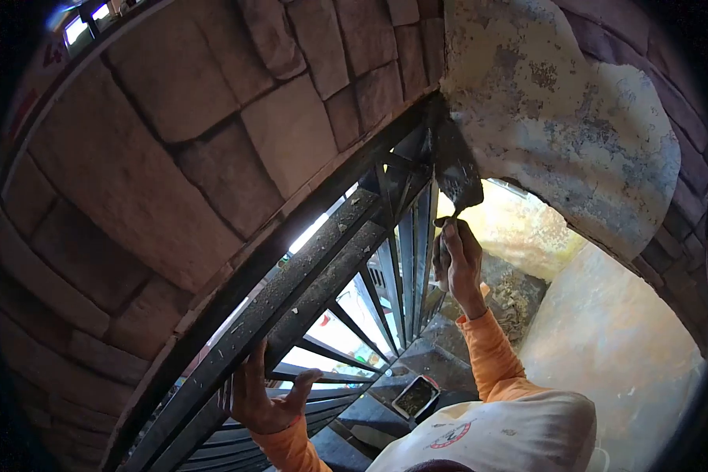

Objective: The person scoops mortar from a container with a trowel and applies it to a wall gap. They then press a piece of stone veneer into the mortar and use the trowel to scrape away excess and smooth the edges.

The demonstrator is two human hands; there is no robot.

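Observation:
My right hand (459, 256) is raised and closed around the handle of a dark trowel (457, 169). The trowel's broad blade points up against the corner where the black metal frame meets the patched wall. At the lower left, my left hand (269, 397) rests on the black metal rail (291, 271), fingers apart, some of them hidden behind the bar. Grey crumbs lie along the top of the rail. Orange sleeves cover both forearms.
Stone-patterned wall (212, 157) fills the upper left. Rough, peeling plaster (566, 141) covers the upper right. Black bars (385, 291) fan out below the rail. A small tray (415, 397) with dark material sits below, near the pale shirt.

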